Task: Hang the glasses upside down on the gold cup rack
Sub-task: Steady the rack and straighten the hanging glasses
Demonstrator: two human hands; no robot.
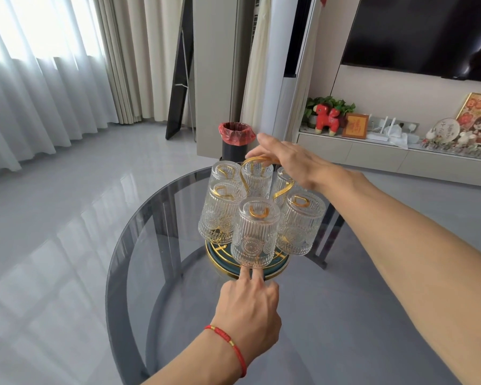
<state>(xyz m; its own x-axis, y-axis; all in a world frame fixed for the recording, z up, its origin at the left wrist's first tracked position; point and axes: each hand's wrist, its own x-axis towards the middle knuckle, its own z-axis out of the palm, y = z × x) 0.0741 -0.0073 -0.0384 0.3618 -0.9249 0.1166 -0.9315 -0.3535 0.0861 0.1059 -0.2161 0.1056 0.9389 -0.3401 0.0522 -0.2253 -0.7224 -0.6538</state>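
The gold cup rack (pixel 282 191) stands on a round smoked-glass table (pixel 139 245), with a teal, gold-rimmed round base (pixel 220 262). Several ribbed clear glasses hang upside down on its prongs; the nearest glass (pixel 254 234) faces me, with others at the left (pixel 221 215) and right (pixel 301 223). My right hand (pixel 286 159) rests on the rack's gold loop handle at the top, fingers curled over it. My left hand (pixel 247 309), with a red string bracelet at the wrist, points two fingers at the bottom rim of the nearest glass and touches the base's edge.
A black bin with a red bag (pixel 235 144) stands on the floor behind the table. A low TV cabinet (pixel 372 154) with ornaments runs along the right wall under a dark screen. Curtains cover the left wall. The grey floor around the table is open.
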